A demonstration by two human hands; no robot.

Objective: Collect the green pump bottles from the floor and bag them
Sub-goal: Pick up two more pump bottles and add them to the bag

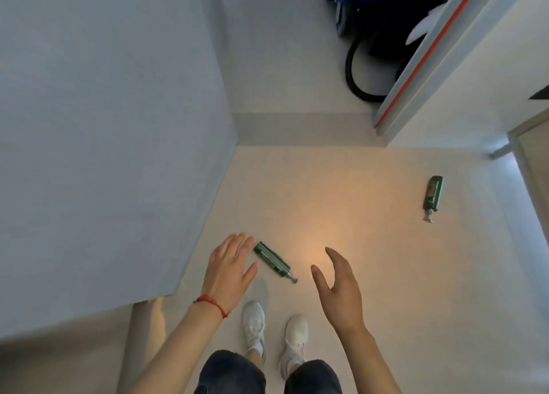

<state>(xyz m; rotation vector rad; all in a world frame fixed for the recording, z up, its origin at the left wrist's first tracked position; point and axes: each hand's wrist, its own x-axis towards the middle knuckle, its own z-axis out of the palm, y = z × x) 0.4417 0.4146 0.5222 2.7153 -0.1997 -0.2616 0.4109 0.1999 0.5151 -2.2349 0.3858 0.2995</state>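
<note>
I'm seeing two dark green pump bottles, near (274, 261) and far right (434, 193), on the pale beige floor (371, 245); I'm wearing a red wrist string (211, 302) and white shoes (274, 331).

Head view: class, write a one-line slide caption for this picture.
Open left hand and right hand reach toward the near bottle; far bottle lies on the floor.

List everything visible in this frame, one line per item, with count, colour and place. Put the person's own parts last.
green pump bottles: 2, lying on the floor; near bottle between the hands, far bottle at right
floor: 1, pale beige
wall panel: 1, grey-white, left
door edge: 1, white with red strip, upper right
black hose: 1, top, beside dark blue items
shoes: 2, white
bracelet: 1, red, left wrist
left hand: open
right hand: open
</note>
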